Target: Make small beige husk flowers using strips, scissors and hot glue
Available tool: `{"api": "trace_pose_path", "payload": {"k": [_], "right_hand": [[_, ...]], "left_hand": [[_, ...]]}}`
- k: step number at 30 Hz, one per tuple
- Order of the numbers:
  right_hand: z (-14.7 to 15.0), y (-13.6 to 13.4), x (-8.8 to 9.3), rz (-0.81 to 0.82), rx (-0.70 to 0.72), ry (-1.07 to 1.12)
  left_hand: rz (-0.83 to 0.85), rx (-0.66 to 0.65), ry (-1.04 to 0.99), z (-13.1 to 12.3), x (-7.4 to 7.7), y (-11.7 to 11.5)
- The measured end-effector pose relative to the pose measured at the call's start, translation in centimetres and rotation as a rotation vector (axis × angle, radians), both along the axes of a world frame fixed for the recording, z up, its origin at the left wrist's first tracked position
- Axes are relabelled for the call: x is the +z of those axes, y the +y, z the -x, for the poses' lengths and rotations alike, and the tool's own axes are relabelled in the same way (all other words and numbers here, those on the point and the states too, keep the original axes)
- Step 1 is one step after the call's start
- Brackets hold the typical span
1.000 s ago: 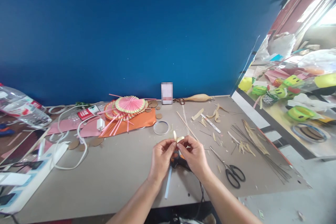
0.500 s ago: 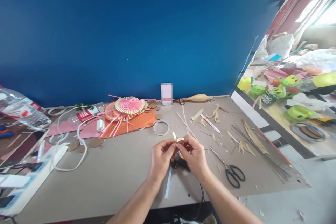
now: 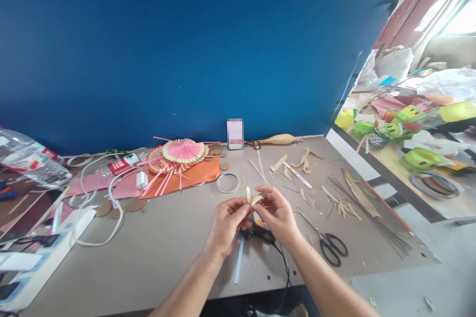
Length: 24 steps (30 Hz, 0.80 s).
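My left hand (image 3: 225, 223) pinches the base of a small pale dried-husk piece (image 3: 256, 200) between thumb and fingertips. From the other side, my right hand (image 3: 280, 215) has its thumb and fingers closed at the same piece, whose two curled, petal-like strips stick up. The fingertips hide its lower part. Just below lies a black and orange glue gun (image 3: 260, 234) on the table, partly covered by my hands. A translucent bluish glue stick (image 3: 239, 262) points from it towards me. Black-handled scissors (image 3: 330, 247) lie to the right of my right hand.
Husk scraps (image 3: 345, 208) and thin wires (image 3: 386, 233) lie on the right. A clear ring (image 3: 228, 192) sits beyond my hands. Pleated pink paper fans (image 3: 185, 151) rest on orange paper (image 3: 203, 174). Leftward are a white cable (image 3: 100, 243) and a power strip (image 3: 44, 262). A blue wall stands behind.
My right hand has shifted slightly right and up, its fingers a little apart from the left hand's. The husk strips stand more exposed, and more of the glue gun shows below.
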State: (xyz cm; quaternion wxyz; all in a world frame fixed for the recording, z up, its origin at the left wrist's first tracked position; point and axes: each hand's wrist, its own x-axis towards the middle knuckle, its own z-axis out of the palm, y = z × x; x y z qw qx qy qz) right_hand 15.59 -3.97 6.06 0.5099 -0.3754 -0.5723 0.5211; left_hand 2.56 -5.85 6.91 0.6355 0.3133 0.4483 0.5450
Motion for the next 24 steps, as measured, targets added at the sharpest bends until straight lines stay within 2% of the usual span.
{"api": "trace_pose_path", "payload": {"k": [10,19,24], "right_hand": [[-0.60,0.09,0.84,-0.132,-0.028,-0.217],[-0.43,0.04,0.54,-0.115,-0.047,-0.200],[-0.33,-0.06,0.54,-0.180,-0.070,-0.208]], "left_hand": [[0.019,-0.035,0.044,-0.03,0.35,-0.14],[-0.010,-0.036,0.119,-0.06,0.52,-0.29],[-0.031,-0.024,0.154,-0.17,0.60,-0.46]]}}
